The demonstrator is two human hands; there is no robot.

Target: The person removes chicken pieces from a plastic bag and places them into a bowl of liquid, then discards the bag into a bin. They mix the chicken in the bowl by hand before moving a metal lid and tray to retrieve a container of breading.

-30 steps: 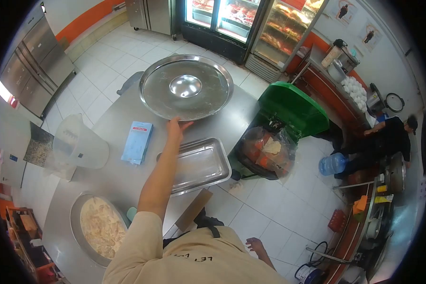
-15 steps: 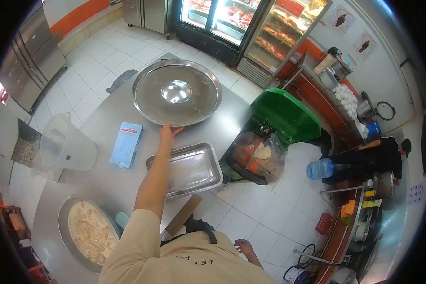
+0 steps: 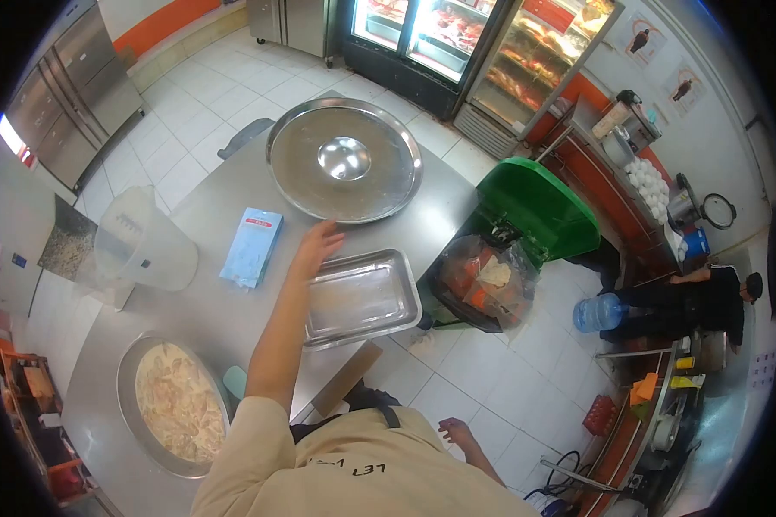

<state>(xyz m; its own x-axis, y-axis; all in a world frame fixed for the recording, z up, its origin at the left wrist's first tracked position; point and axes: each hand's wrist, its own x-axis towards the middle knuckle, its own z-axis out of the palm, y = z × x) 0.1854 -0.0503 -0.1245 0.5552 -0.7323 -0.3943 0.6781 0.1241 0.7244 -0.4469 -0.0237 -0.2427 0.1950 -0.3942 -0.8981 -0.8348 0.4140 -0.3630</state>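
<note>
My left hand reaches over the steel table with its fingers spread and nothing in it. It is just below the near rim of a large round metal lid and beside a rectangular metal tray. My right hand hangs low by my side over the floor, empty, fingers loosely apart. A blue box lies left of the lid. At the near left, a round metal bowl holds pale, battered-looking pieces.
A clear plastic bucket stands at the table's left. Beyond the table's right edge is a green bin with its lid up and a bag inside. A person in dark clothes is at the far right near a blue water bottle.
My left hand has drawn back a little from the lid's rim, its fingers now apart from it. The whole view has shifted slightly, moving the table things rightward in the picture.
</note>
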